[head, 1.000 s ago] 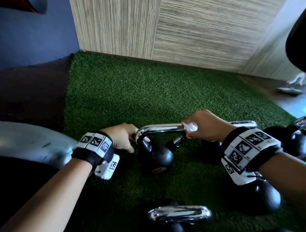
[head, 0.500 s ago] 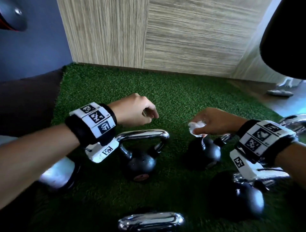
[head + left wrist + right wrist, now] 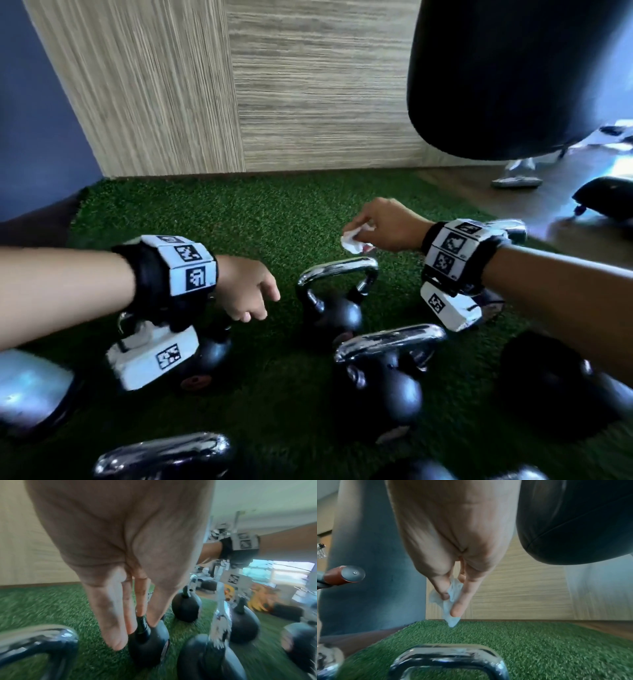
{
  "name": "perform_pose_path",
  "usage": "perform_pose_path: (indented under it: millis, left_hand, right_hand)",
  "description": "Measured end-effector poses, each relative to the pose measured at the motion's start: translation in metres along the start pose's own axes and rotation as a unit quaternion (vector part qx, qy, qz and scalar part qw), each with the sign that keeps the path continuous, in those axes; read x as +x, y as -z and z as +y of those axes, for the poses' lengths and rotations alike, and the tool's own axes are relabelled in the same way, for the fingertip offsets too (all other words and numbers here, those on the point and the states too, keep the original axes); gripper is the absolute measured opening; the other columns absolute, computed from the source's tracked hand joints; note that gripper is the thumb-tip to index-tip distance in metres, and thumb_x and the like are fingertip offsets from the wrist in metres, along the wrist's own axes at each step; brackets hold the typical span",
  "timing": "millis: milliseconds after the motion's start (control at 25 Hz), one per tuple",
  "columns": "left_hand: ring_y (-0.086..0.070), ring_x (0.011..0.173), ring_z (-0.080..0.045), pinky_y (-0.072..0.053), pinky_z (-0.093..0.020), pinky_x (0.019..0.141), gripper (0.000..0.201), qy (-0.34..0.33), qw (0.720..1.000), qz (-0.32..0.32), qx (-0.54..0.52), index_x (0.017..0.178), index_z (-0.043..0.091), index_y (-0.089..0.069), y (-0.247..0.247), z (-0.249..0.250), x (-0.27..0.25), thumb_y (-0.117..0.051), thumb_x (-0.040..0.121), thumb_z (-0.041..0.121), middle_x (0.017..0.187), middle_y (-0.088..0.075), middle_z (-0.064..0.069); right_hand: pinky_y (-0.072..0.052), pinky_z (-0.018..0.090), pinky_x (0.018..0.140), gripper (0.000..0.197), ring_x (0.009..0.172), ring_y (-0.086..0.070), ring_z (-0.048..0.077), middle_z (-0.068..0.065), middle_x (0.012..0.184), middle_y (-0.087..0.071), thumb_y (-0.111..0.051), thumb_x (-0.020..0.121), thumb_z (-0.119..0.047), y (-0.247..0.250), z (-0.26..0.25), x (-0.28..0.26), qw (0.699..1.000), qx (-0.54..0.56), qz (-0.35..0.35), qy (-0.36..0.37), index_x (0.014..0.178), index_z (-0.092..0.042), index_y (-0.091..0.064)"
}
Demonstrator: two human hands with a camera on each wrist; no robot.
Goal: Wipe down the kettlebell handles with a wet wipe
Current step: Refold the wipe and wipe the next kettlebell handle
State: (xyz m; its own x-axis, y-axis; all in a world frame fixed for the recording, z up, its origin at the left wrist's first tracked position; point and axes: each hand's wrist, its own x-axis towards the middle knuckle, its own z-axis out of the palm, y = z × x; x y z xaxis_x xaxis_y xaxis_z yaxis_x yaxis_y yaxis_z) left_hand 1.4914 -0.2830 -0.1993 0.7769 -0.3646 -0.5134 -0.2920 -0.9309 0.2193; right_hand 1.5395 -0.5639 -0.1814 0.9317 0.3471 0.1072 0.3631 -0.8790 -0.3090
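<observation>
Head view: green turf (image 3: 212, 219) against a wood-panel wall (image 3: 308, 85). Black kettlebell (image 3: 334, 308), chrome handle. Right hand (image 3: 387, 228) pinches crumpled white wet wipe (image 3: 352, 241); left hand (image 3: 245, 291) relaxed, empty.

Several kettlebells stand on the turf mat (image 3: 212, 219), which runs back to the wall panel (image 3: 308, 89) in the upper middle of the frame. One kettlebell (image 3: 334, 308) sits at centre, another kettlebell (image 3: 383, 383) just below it. The left hand (image 3: 246, 294) hangs left of centre, above what seems a further kettlebell (image 3: 205, 356). The right hand (image 3: 387, 228) hovers above the centre one with the wet wipe (image 3: 352, 241). A punching bag (image 3: 507, 75) fills the upper right.
</observation>
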Motion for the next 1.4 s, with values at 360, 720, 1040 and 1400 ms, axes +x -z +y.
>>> perform_pose_path:
  millis: [360, 720, 1040, 1400]
  left_hand:
    - [-0.072, 0.075, -0.018, -0.063, -0.033, 0.069, 0.087, 0.202, 0.944, 0.15, -0.215, 0.144, 0.014, -0.049, -0.087, -0.009, 0.088, -0.088, 0.072, 0.041, 0.115, -0.073, -0.006]
    - [-0.073, 0.098, -0.013, -0.058, -0.033, 0.094, 0.111, 0.183, 0.912, 0.193, -0.312, 0.112, 0.026, -0.07, -0.14, 0.013, 0.16, -0.082, 0.02, 0.087, 0.11, -0.076, 0.007]
    - [-0.063, 0.114, -0.012, -0.047, -0.027, 0.105, 0.095, 0.163, 0.907, 0.223, -0.319, 0.123, 0.031, -0.063, -0.138, 0.03, 0.165, -0.089, 0.042, 0.074, 0.12, -0.067, 0.012]
    - [-0.062, 0.116, -0.007, -0.044, -0.025, 0.107, 0.082, 0.122, 0.912, 0.229, -0.318, 0.116, 0.031, -0.066, -0.137, 0.027, 0.169, -0.091, 0.047, 0.067, 0.117, -0.068, 0.018]
  right_hand:
    - [-0.052, 0.019, 0.069, 0.03, 0.092, -0.07, 0.015, 0.003, 0.108, -0.077, -0.077, 0.082, -0.019, -0.018, 0.043, 0.002, 0.999, 0.043, -0.01, 0.032, 0.112, -0.021, -0.078]
    - [-0.044, 0.019, 0.082, 0.025, 0.104, -0.067, 0.015, 0.0, 0.112, -0.076, -0.078, 0.085, -0.02, -0.049, 0.033, 0.019, 0.994, -0.001, -0.02, 0.108, 0.11, -0.019, -0.079]
    - [-0.055, 0.029, 0.084, 0.026, 0.102, -0.069, 0.024, 0.008, 0.113, -0.071, -0.079, 0.085, -0.018, -0.054, 0.052, 0.024, 0.996, -0.036, -0.02, 0.078, 0.11, -0.011, -0.074]
    - [-0.058, 0.029, 0.073, 0.029, 0.084, -0.066, 0.018, 0.003, 0.095, -0.069, -0.089, 0.073, -0.012, -0.046, 0.066, 0.013, 1.0, -0.005, -0.006, 0.027, 0.098, -0.009, -0.074]
